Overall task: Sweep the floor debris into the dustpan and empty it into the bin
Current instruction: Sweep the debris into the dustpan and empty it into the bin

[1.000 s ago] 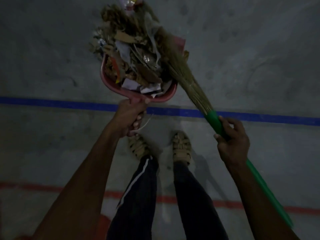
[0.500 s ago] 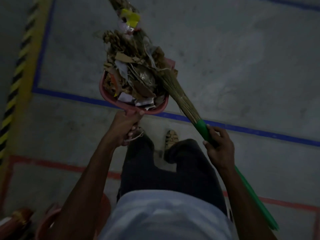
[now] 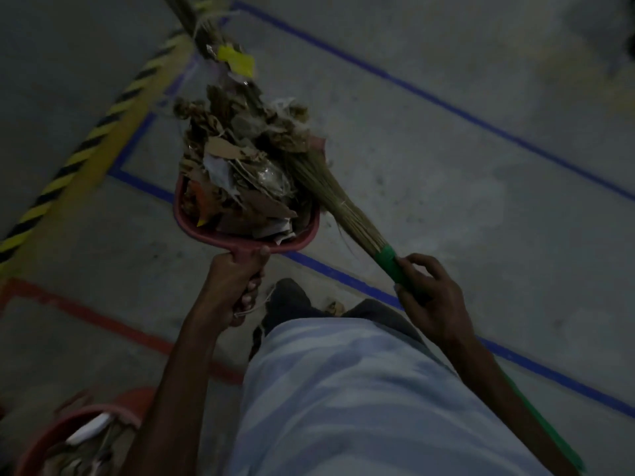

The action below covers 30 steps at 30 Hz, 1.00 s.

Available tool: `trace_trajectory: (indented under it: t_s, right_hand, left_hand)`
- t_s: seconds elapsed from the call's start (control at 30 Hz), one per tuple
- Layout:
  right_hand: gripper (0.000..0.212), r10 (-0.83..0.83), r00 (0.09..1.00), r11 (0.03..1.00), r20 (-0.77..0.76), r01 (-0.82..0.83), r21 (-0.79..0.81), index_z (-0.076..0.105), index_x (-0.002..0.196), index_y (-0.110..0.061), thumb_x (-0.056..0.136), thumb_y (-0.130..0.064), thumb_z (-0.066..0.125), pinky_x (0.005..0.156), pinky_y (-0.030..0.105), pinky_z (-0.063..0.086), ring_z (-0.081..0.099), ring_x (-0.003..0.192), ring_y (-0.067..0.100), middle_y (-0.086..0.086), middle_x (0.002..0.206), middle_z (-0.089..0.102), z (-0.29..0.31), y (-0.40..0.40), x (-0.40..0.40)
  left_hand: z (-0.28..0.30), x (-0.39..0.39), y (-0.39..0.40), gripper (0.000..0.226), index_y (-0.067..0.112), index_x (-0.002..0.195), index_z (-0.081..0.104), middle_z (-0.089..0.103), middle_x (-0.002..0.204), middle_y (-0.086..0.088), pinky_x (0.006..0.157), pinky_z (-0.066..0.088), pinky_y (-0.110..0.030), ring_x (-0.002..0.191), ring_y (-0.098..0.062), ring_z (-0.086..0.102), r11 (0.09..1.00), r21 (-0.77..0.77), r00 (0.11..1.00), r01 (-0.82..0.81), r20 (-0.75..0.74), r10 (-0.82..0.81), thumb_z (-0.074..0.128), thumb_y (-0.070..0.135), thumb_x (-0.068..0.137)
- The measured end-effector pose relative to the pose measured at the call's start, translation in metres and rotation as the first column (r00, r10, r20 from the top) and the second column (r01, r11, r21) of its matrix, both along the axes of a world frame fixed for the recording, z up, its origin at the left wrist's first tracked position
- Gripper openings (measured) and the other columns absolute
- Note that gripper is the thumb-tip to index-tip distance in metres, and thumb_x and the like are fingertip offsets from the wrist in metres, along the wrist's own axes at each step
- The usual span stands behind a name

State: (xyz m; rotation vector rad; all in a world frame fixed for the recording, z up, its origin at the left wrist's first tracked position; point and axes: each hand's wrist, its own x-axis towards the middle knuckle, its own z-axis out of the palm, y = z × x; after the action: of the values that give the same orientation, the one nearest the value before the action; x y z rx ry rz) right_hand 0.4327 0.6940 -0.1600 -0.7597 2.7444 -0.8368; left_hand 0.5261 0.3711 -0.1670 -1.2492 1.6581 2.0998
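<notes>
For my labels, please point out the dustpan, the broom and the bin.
dustpan (image 3: 192,214), head view, left rim.
broom (image 3: 343,207), head view, bristle bundle.
bin (image 3: 51,438), head view, red rim.

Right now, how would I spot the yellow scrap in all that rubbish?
Find the red dustpan the left hand holds up. Follow its heap to the far tip. The yellow scrap sits there, the only bright piece among brown bits.

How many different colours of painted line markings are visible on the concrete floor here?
3. Blue lines run across the centre and right, a red line crosses lower left, and a yellow-and-black hazard stripe runs along the left. Others may lie hidden beneath the person.
</notes>
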Motion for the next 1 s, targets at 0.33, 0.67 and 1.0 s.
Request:
trace_trajectory:
  t_s: [0.33, 0.67, 1.0]
  right_hand:
    - [0.037, 0.337, 0.937, 0.935, -0.091, -0.345, -0.082, 0.069, 0.123, -0.017, 0.087, -0.014, 0.073, 0.066, 0.027, 0.054, 0.065, 0.067, 0.010, 0.002, 0.124, 0.061, 0.040, -0.070, -0.054]
    - [0.040, 0.644, 0.756, 0.743, -0.119, -0.655, -0.139, 0.069, 0.125, -0.022, 0.085, -0.018, 0.076, 0.071, 0.031, 0.059, 0.068, 0.079, 0.014, 0.001, 0.124, 0.063, 0.041, -0.075, -0.075]
    - [0.039, 0.903, 0.417, 0.394, -0.105, -0.901, -0.183, 0.067, 0.127, -0.021, 0.089, -0.024, 0.073, 0.072, 0.034, 0.057, 0.066, 0.089, 0.015, 0.000, 0.122, 0.063, 0.032, -0.091, -0.046]
  left_hand:
    - [0.031, 0.051, -0.040, 0.047, 0.007, 0.066, 0.054, 0.038, 0.048, -0.004, 0.045, 0.025, -0.021, 0.032, -0.015, 0.031, 0.951, -0.033, 0.951, -0.308, -0.022, 0.307, 0.073, 0.044, 0.089]
    - [0.061, 0.110, 0.055, 0.049, 0.006, 0.068, 0.054, 0.037, 0.046, -0.002, 0.041, 0.027, -0.019, 0.031, -0.014, 0.032, 0.759, -0.059, 0.761, -0.648, -0.014, 0.649, 0.072, 0.049, 0.082]
    - [0.050, 0.204, 0.166, 0.048, 0.009, 0.069, 0.053, 0.039, 0.050, -0.003, 0.045, 0.027, -0.021, 0.034, -0.014, 0.032, 0.465, -0.101, 0.463, -0.879, 0.043, 0.885, 0.069, 0.048, 0.092]
